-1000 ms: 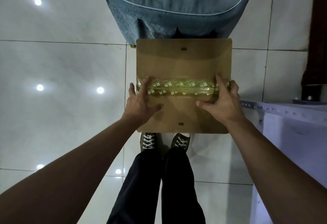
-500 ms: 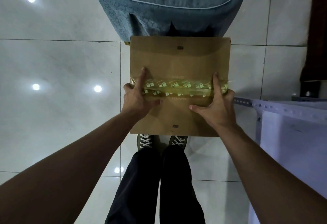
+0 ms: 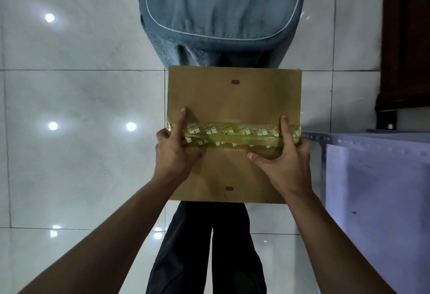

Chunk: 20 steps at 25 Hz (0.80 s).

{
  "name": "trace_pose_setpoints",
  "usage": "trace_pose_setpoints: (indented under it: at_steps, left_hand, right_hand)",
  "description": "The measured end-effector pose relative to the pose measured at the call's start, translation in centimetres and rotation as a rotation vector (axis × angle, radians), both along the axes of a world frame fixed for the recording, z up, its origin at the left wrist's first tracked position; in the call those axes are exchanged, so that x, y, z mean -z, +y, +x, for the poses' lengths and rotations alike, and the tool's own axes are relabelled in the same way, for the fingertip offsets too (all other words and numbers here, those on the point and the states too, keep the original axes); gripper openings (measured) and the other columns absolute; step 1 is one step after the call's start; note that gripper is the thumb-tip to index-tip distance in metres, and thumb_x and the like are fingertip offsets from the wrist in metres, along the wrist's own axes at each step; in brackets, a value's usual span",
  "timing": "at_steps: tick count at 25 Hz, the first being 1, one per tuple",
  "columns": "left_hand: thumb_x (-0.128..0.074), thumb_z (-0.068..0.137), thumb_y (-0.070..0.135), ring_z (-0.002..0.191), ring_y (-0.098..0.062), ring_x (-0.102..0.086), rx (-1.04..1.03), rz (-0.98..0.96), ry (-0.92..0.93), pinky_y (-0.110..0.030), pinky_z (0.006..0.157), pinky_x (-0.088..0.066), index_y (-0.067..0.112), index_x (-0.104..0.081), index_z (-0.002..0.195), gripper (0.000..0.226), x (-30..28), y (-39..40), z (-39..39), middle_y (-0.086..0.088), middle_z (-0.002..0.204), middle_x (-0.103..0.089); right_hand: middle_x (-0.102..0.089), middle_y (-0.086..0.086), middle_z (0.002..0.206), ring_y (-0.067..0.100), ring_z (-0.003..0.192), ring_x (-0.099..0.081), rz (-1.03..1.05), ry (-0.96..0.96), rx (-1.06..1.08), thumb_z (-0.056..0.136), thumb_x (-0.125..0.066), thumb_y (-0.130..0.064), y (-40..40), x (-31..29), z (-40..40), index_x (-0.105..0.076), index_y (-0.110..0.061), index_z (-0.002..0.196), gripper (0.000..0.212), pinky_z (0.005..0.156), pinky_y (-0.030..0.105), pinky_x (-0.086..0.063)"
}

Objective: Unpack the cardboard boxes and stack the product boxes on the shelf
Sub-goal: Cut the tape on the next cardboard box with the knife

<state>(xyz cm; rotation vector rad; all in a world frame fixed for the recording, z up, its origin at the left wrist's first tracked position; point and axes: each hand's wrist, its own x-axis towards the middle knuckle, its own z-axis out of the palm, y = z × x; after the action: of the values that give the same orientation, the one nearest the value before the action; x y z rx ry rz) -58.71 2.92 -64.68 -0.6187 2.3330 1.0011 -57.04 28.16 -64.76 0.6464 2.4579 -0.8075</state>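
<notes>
Cardboard box (image 3: 235, 98): held level in the air above the tiled floor (image 3: 69, 165), closed, with a band of printed tape (image 3: 232, 134) across its middle; every place below is given from this box.
Left hand (image 3: 173, 152): clamped on the box's left edge at the tape line, forefinger stretched flat over the top across the tape, thumb lying on the top face, other fingers curled round the side.
Right hand (image 3: 282, 161): clamped on the right edge at the tape line, forefinger straight up across the tape, thumb pointing inward along the top.
Far edge: just beside the blue upholstered seat (image 3: 221, 10); whether they touched could not be told.
Near edge: over the person's dark trouser legs (image 3: 204, 247).
Right side: a pale shelf top (image 3: 377, 177) with a perforated metal rim lay close by.
Left side: bare floor spread wide.
</notes>
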Motion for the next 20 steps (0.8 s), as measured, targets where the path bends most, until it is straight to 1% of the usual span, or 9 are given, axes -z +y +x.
trace_pose_setpoints:
  at_steps: [2, 3, 7, 10, 12, 14, 15, 18, 20]
  left_hand:
    - [-0.084, 0.077, 0.031, 0.116, -0.034, -0.055, -0.038, 0.016, 0.016, -0.051, 0.106, -0.047, 0.064, -0.018, 0.147, 0.102, -2.7, 0.0, 0.5, -0.008, 0.128, -0.038]
    - [-0.085, 0.076, 0.032, 0.115, -0.034, -0.056, -0.049, 0.020, 0.025, -0.050, 0.106, -0.047, 0.063, -0.019, 0.148, 0.102, -4.2, -0.1, 0.7, -0.009, 0.128, -0.039]
    - [-0.087, 0.073, 0.037, 0.109, -0.033, -0.059, -0.060, 0.023, 0.054, -0.050, 0.103, -0.050, 0.059, -0.022, 0.148, 0.102, -9.5, -0.7, 1.0, -0.012, 0.125, -0.043]
    - [-0.089, 0.068, 0.040, 0.105, -0.030, -0.063, -0.067, 0.047, 0.068, -0.050, 0.099, -0.053, 0.062, -0.025, 0.146, 0.103, -12.9, -1.2, 0.6, -0.011, 0.125, -0.047]
    - [-0.086, 0.060, 0.050, 0.101, -0.029, -0.065, -0.064, 0.050, 0.072, -0.049, 0.096, -0.055, 0.064, -0.025, 0.145, 0.105, -15.2, -1.4, 0.2, -0.011, 0.123, -0.051]
    - [-0.077, 0.052, 0.062, 0.097, -0.029, -0.066, -0.063, 0.042, 0.085, -0.048, 0.093, -0.056, 0.064, -0.026, 0.145, 0.106, -17.6, -1.5, -0.4, -0.011, 0.121, -0.054]
    - [-0.074, 0.049, 0.064, 0.096, -0.028, -0.066, -0.061, 0.041, 0.091, -0.048, 0.092, -0.057, 0.063, -0.027, 0.145, 0.106, -18.8, -1.4, -0.7, -0.011, 0.120, -0.055]
    - [-0.071, 0.047, 0.066, 0.101, -0.031, -0.064, -0.037, 0.026, 0.127, -0.047, 0.095, -0.055, 0.060, -0.028, 0.146, 0.108, -22.6, -1.2, -1.7, -0.012, 0.122, -0.052]
    - [-0.078, 0.052, 0.059, 0.111, -0.033, -0.059, -0.031, 0.010, 0.135, -0.048, 0.102, -0.051, 0.060, -0.028, 0.146, 0.107, -25.2, -0.9, -2.6, -0.013, 0.127, -0.048]
  right_hand:
    - [-0.037, 0.016, 0.134, 0.040, 0.121, -0.050, 0.028, 0.025, -0.017, 0.062, -0.082, -0.071, 0.0, -2.7, -0.6, -0.007, -0.059, 0.154, 0.118, 0.102, 0.051, -0.050]
    - [-0.037, 0.016, 0.133, 0.041, 0.120, -0.050, 0.041, 0.032, -0.033, 0.063, -0.081, -0.071, 0.1, -4.3, -0.9, -0.008, -0.058, 0.154, 0.117, 0.102, 0.053, -0.049]
    - [-0.035, 0.011, 0.133, 0.039, 0.121, -0.051, 0.044, 0.023, -0.067, 0.065, -0.078, -0.073, 0.3, -9.9, -2.1, -0.003, -0.062, 0.150, 0.114, 0.103, 0.053, -0.049]
    - [-0.032, 0.011, 0.137, 0.040, 0.124, -0.050, 0.023, 0.018, -0.059, 0.064, -0.076, -0.075, -0.2, -13.5, -2.5, 0.000, -0.066, 0.147, 0.113, 0.102, 0.053, -0.049]
    - [-0.031, 0.013, 0.140, 0.041, 0.128, -0.047, 0.030, 0.016, -0.054, 0.065, -0.076, -0.075, -0.4, -15.8, -2.5, 0.001, -0.066, 0.147, 0.113, 0.104, 0.053, -0.047]
    - [-0.029, 0.014, 0.144, 0.042, 0.132, -0.043, 0.033, 0.017, -0.040, 0.066, -0.075, -0.076, -0.5, -18.2, -2.4, 0.002, -0.065, 0.148, 0.113, 0.106, 0.055, -0.045]
    - [-0.027, 0.013, 0.145, 0.041, 0.132, -0.042, 0.026, 0.021, -0.028, 0.065, -0.075, -0.076, -0.6, -19.3, -2.3, 0.002, -0.065, 0.148, 0.113, 0.106, 0.055, -0.045]
    - [-0.029, 0.011, 0.140, 0.038, 0.127, -0.044, 0.016, 0.059, -0.005, 0.066, -0.076, -0.075, -0.5, -22.8, -2.4, -0.003, -0.059, 0.152, 0.115, 0.102, 0.050, -0.048]
    - [-0.033, 0.012, 0.135, 0.036, 0.122, -0.047, 0.028, 0.094, -0.004, 0.066, -0.077, -0.073, -0.4, -25.2, -3.0, -0.009, -0.053, 0.156, 0.115, 0.098, 0.044, -0.050]
